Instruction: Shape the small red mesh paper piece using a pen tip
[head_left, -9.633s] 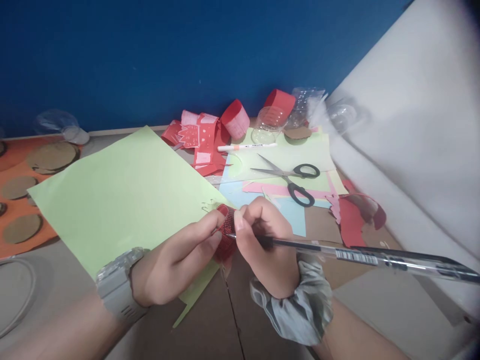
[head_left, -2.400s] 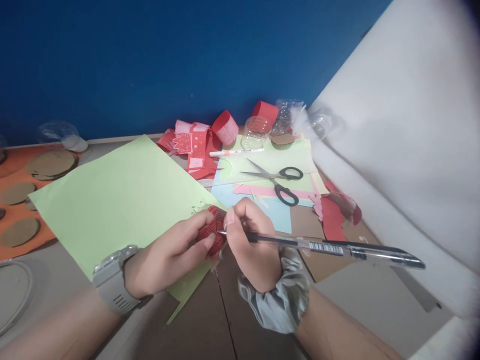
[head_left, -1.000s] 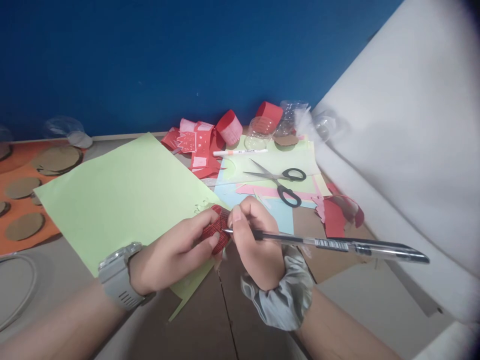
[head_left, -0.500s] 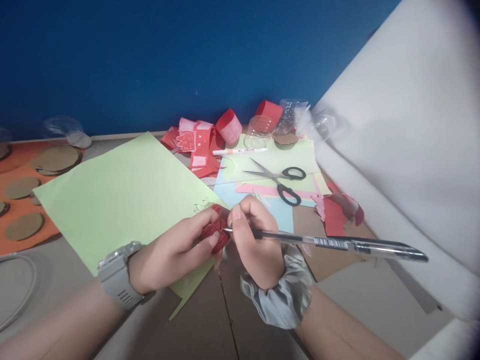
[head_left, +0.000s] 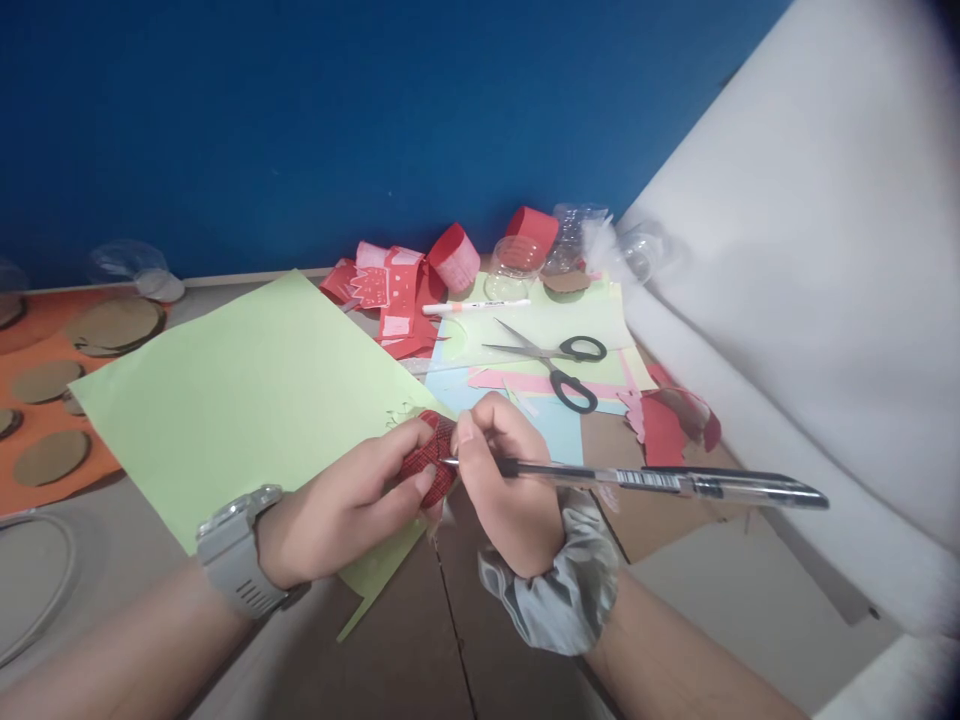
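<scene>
A small red piece with a dark crisscross pattern (head_left: pixel 437 440) is pinched between the thumb and fingers of my left hand (head_left: pixel 352 505). My right hand (head_left: pixel 510 480) grips a clear-barrelled pen (head_left: pixel 637 478); its metal tip touches or nearly touches the red piece, and its back end points right. Beneath my left hand lies a large light green sheet (head_left: pixel 247 390), with small pen drawings by the red piece. A narrow green strip hangs from the sheet's lower corner. The fingertips of my right hand partly hide the piece's right edge.
Black-handled scissors (head_left: pixel 551 355) lie open on coloured papers, near a white marker (head_left: pixel 476 307). Red paper cut-outs (head_left: pixel 401 290), rings and clear plastic cups (head_left: pixel 514 268) stand behind. Cardboard discs (head_left: pixel 51 458) rest on orange paper (head_left: pixel 26 350) at left. A blue wall rises behind.
The pen's back end has swung slightly left and up. My right hand has shifted a little left, and the view has moved slightly. Both hands keep their hold.
</scene>
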